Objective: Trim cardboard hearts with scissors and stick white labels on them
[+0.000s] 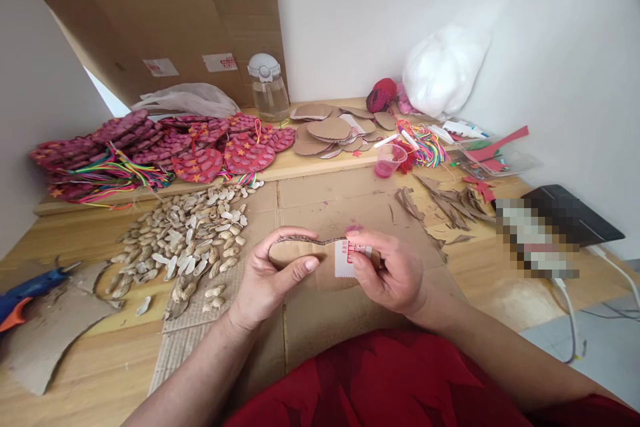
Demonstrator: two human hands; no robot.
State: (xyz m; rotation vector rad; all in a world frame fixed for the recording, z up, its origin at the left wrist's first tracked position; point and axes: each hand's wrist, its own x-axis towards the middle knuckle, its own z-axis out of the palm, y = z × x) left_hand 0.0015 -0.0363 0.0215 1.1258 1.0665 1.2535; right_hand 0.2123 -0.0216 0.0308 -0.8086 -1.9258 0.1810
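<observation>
My left hand grips a flat cardboard cut-out by its left side, thumb on top. My right hand pinches the same piece at its right end, where a white label with red print sticks out between thumb and fingers. Both hands are closed on the piece above a sheet of corrugated cardboard lying on the wooden table.
Peanuts and shells lie left of the hands. A blue glue gun lies at the far left. Further back are pink fabric shapes, cardboard rounds, a pink cup, coloured cords, a water bottle, cardboard scraps.
</observation>
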